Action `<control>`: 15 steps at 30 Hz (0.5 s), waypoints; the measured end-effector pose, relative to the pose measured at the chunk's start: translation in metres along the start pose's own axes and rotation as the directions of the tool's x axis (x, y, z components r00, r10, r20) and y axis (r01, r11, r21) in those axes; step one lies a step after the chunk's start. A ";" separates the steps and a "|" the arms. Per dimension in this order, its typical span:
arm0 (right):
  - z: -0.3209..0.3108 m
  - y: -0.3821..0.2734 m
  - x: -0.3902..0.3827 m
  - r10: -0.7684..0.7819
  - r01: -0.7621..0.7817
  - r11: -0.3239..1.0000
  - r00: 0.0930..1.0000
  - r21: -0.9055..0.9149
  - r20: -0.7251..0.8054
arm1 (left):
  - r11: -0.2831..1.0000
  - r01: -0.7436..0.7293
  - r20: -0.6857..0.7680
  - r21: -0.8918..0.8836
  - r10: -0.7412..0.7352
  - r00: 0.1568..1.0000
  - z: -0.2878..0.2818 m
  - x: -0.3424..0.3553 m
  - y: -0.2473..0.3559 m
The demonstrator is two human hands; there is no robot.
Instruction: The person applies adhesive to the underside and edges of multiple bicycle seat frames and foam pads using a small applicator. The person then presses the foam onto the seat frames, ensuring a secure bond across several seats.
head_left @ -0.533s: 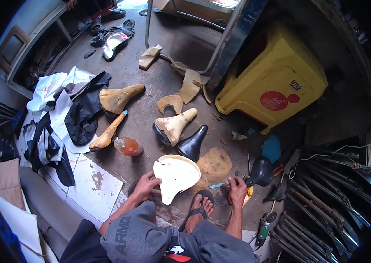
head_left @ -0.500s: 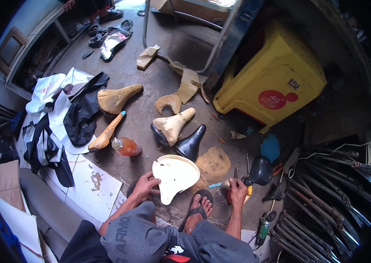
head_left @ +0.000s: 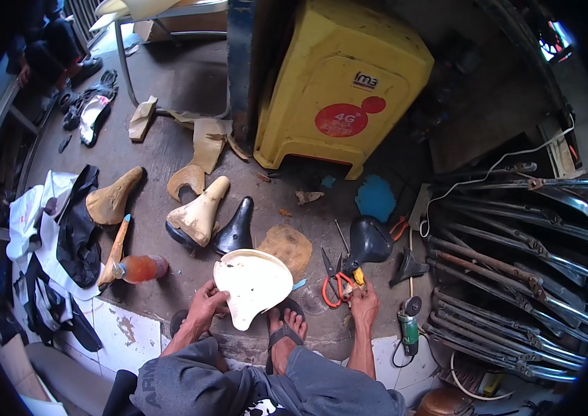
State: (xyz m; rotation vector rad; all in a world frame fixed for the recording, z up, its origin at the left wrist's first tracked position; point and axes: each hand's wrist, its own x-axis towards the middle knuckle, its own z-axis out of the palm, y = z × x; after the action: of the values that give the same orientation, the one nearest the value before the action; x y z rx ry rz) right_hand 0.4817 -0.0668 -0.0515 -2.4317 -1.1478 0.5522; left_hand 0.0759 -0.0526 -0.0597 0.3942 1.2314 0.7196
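Note:
My left hand (head_left: 206, 305) pinches the left edge of a white bicycle saddle shell (head_left: 256, 281), held tilted above the floor between my feet, its narrow nose toward me. My right hand (head_left: 364, 305) is closed, fingertips together around a small pale thing I cannot make out. Just left of those fingers lie red-handled scissors (head_left: 335, 290), blades parted and pointing away from me. A yellow-handled thing (head_left: 358, 276) lies right above the fingertips. Farther off sits a black saddle (head_left: 369, 240). A tan, crumbly-looking patch (head_left: 287, 248) is on the floor beyond the shell.
A bare tan saddle (head_left: 200, 216), a black saddle (head_left: 235, 229) and an orange-filled bottle (head_left: 142, 268) stand at the left. A yellow plastic stool (head_left: 342, 97) is at the back. Metal tubes (head_left: 516, 274) pile up at the right, near a green angle grinder (head_left: 410, 329).
The view has swung right, so the scene sits farther left. My right hand has drawn back from the scissors, which now show more fully. My left hand keeps its hold on the shell.

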 end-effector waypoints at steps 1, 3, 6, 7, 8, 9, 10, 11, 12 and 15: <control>-0.007 -0.011 -0.001 0.065 -0.065 0.998 0.997 -0.009 0.035 | 0.999 0.010 0.020 0.032 -0.011 1.000 0.001 0.002 0.004; -0.001 -0.008 -0.001 0.051 -0.052 0.999 0.995 0.010 0.085 | 0.999 -0.022 0.022 0.041 0.021 1.000 0.007 0.008 0.011; 0.010 0.010 0.016 0.073 -0.185 0.837 0.971 0.516 0.229 | 0.998 -0.054 0.046 0.023 0.053 0.998 0.032 0.021 0.023; 0.016 0.011 0.023 0.116 -0.281 0.771 0.944 0.572 0.307 | 0.999 -0.046 0.066 -0.007 0.047 0.997 0.037 0.024 0.029; 0.017 0.002 0.027 0.109 -0.282 0.770 0.942 0.573 0.316 | 0.999 -0.039 0.086 -0.038 0.042 0.995 0.040 0.026 0.034; 0.018 -0.006 0.031 0.222 -0.481 0.538 0.873 0.693 0.434 | 0.998 -0.005 0.125 -0.069 0.014 0.992 0.042 0.027 0.040; 0.015 -0.014 0.035 0.291 -0.624 0.252 0.778 0.740 0.557 | 0.997 -0.011 0.123 -0.073 0.020 0.992 0.047 0.030 0.042; 0.017 -0.016 0.041 0.301 -0.650 0.202 0.753 0.733 0.585 | 0.994 -0.015 0.136 -0.112 0.030 0.990 0.052 0.034 0.042; 0.022 -0.018 0.047 0.293 -0.649 0.206 0.755 0.732 0.587 | 0.988 -0.018 0.148 -0.151 0.041 0.988 0.053 0.037 0.043; 0.031 -0.024 0.065 0.309 -0.608 -0.034 0.748 0.793 0.587 | 0.980 0.008 0.190 -0.200 0.030 0.981 0.047 0.054 0.036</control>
State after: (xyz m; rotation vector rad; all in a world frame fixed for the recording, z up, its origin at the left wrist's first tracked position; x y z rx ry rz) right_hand 0.4885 0.0039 -0.0769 -1.3676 0.2636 1.3210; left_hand 0.1181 0.0149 -0.0607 0.2971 0.9655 0.7881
